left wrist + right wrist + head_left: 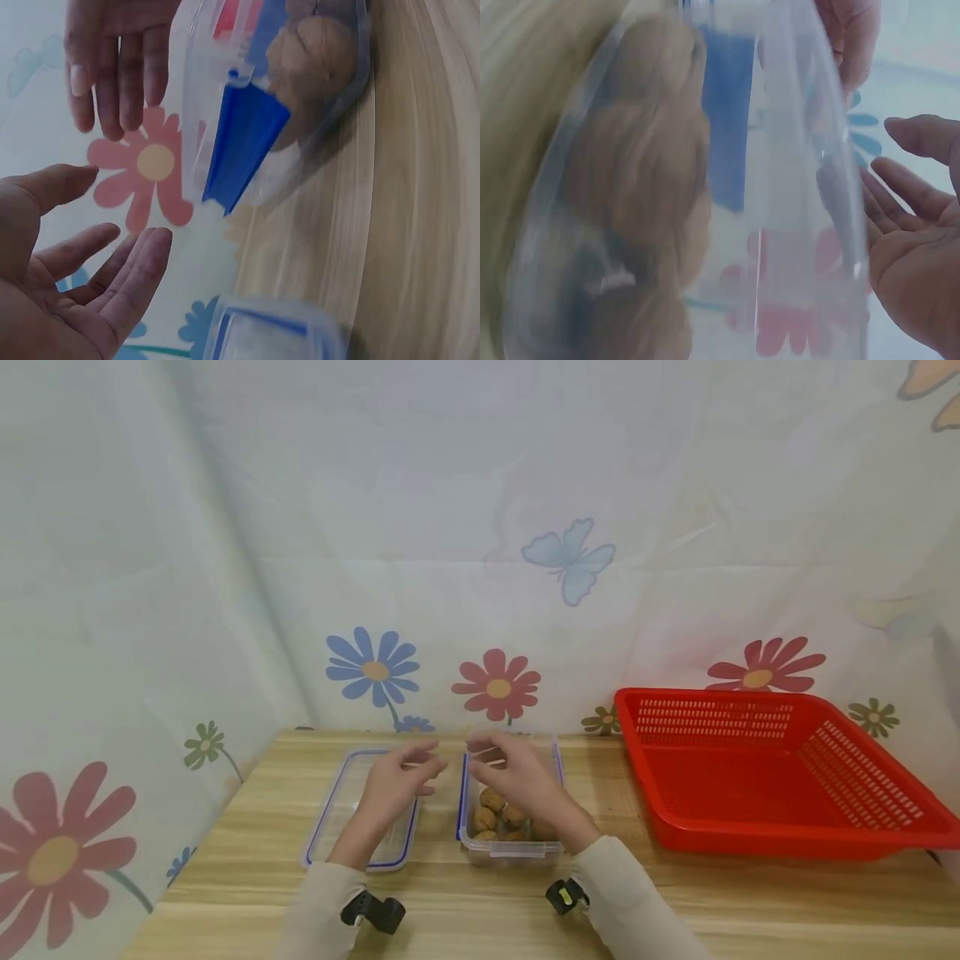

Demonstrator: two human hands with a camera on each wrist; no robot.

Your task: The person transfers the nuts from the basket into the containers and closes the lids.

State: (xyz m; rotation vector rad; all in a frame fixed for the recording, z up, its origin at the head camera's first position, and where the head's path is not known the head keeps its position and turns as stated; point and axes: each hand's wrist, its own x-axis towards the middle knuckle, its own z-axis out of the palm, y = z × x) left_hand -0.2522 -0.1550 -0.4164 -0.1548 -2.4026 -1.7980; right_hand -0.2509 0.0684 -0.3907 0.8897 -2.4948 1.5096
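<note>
A clear plastic box (517, 850) with blue clips stands on the table, several walnuts (487, 817) inside it. Over the box's far part hovers my right hand (517, 772), fingers loosely bent and nothing between them. My left hand (395, 781) is above the clear lid (322, 814) with its blue seal, which lies flat to the left of the box. Both hands hold nothing and face each other across a gap. In the left wrist view a blue clip (244, 146) hangs off the box's side. Through the box wall the right wrist view shows blurred walnuts (641, 165).
A large red plastic basket (720, 839) stands at the right of the wooden table (465, 910). Behind the table hangs a white cloth (450, 527) printed with flowers and butterflies, and it also runs along the left side.
</note>
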